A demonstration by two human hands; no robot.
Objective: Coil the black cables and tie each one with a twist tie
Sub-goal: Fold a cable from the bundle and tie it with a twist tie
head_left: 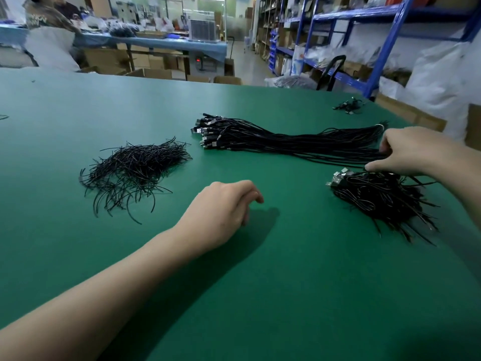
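Your right hand [416, 149] curls its fingers [385, 148] and thumb around strands at one end of the long bundle of uncoiled black cables [286, 142], which lies across the green surface [260, 295] with its plugs at the other end. Your left hand [223, 209] is loosely curled over the surface, holding nothing, between a loose pile of thin black twist ties [135, 170] and a heap of coiled black cables [382, 199] just beneath your right hand.
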